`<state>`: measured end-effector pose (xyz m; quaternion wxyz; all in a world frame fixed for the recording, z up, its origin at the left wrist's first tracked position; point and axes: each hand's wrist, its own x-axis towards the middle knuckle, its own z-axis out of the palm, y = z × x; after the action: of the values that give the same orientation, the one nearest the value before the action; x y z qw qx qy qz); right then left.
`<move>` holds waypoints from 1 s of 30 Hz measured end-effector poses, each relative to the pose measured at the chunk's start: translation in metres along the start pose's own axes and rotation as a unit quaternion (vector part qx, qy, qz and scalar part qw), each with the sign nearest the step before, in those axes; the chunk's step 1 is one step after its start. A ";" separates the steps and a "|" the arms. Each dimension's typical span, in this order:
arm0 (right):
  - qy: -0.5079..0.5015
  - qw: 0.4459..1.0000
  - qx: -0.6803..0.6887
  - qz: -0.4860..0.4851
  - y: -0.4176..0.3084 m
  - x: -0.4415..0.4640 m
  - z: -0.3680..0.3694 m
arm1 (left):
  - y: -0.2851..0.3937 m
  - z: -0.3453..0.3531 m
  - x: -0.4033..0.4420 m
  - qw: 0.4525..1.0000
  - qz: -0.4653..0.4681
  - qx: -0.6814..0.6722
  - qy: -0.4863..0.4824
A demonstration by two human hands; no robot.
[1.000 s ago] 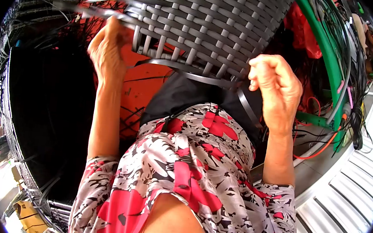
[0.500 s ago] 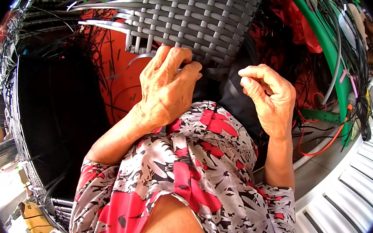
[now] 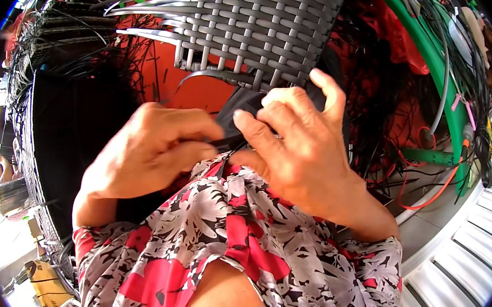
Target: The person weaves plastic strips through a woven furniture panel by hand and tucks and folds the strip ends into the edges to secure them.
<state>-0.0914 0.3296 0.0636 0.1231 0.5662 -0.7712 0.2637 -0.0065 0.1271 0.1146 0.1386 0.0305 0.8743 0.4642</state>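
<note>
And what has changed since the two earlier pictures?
The left hand has left the lower edge of the dark grey woven panel and come down toward the red, white and black floral shirt; the right hand has moved inward, so both are now close together. Whether they grip anything is unclear. The panel still has loose grey strips sticking out on the left.

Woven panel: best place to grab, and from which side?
Likely the lower right corner of the woven panel, from the near side with the right hand. The weave is tight there; loose strips fan out left, and gaps show along the lower left edge.
</note>
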 end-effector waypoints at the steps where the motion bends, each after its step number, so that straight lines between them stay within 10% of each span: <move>1: 0.005 1.000 0.025 0.000 0.010 -0.002 -0.005 | -0.003 -0.005 -0.005 0.999 0.031 0.003 0.026; 10: -0.128 0.945 0.260 0.155 0.094 -0.054 -0.068 | -0.005 0.006 0.002 0.999 0.026 -0.021 0.014; 18: -0.025 0.985 0.092 0.142 0.026 -0.044 -0.105 | 0.021 0.071 0.053 0.962 0.239 0.128 0.026; 30: -0.066 0.954 0.177 0.235 0.062 -0.088 -0.075 | 0.001 0.054 0.043 0.977 0.208 0.018 0.032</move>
<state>-0.1292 0.4549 0.0660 -0.0954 0.3980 -0.8295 0.3799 -0.0328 0.1787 0.0775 0.0108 0.1994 0.8612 0.4675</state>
